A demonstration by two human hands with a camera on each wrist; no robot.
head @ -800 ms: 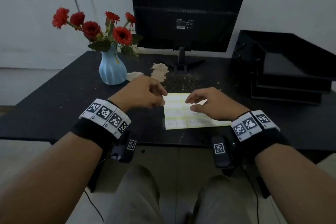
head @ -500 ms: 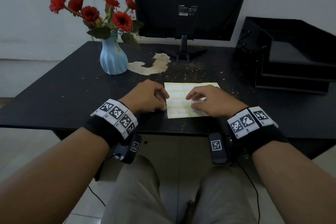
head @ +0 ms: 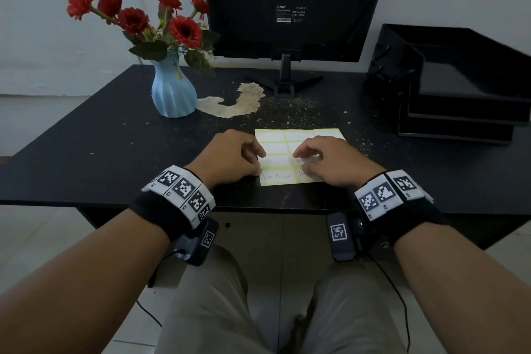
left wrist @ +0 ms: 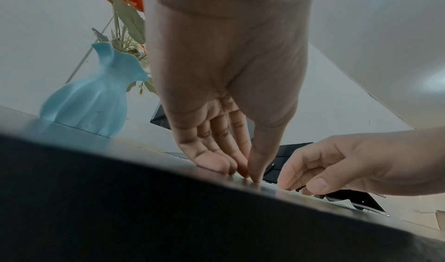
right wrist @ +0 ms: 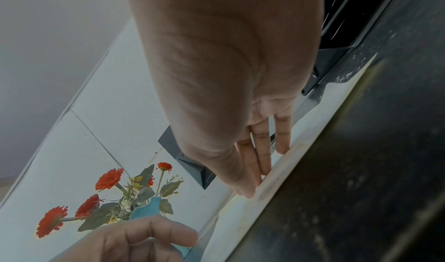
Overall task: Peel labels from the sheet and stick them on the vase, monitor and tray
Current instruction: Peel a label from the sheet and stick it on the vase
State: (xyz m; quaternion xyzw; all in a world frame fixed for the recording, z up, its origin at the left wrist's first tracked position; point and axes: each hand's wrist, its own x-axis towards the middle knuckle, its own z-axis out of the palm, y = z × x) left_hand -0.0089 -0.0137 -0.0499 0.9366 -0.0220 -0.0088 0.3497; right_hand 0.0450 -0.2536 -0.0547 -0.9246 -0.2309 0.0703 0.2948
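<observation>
At the near edge of the counter (head: 86,135), both hands work the label sheet (head: 298,135). Left hand (head: 230,156): fingertips and thumb bunched together, pressing down at the sheet's left edge. Right hand (head: 330,161): fingers curled onto the sheet's middle; whether a label is pinched, cannot tell. Two written labels sit in the bottom row, unpeeled. Beyond: blue vase (head: 172,92) with red flowers, monitor (head: 293,3), stacked black tray (head: 465,80); no label visible on any. Judgement: first peel just starting, all three placements left.
</observation>
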